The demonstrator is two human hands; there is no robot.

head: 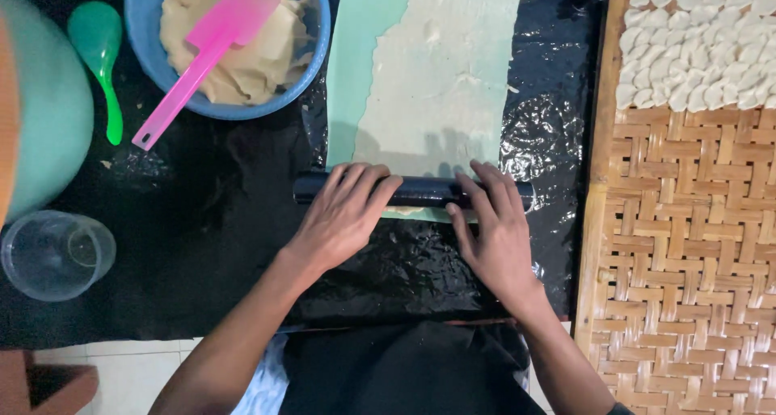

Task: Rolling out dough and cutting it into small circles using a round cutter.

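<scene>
A black rolling pin point(420, 191) lies crosswise on the near end of a pale dough sheet point(440, 75). The dough is spread thin on a light green mat point(356, 51). My left hand point(343, 217) rests flat on the pin's left half, fingers spread over it. Over the right half lies my right hand point(493, 225), its palm down and its fingers pointing away from me. Both hands press on the pin rather than grip around it.
A blue bowl point(145, 19) of dough with a pink spatula point(202, 51) sits at top left beside a green spoon point(101, 51). A clear plastic cup point(52, 253) stands at left. Right, a woven bamboo tray point(687, 253) holds several small dough pieces point(703, 39). Black plastic sheet point(210, 221) covers the table.
</scene>
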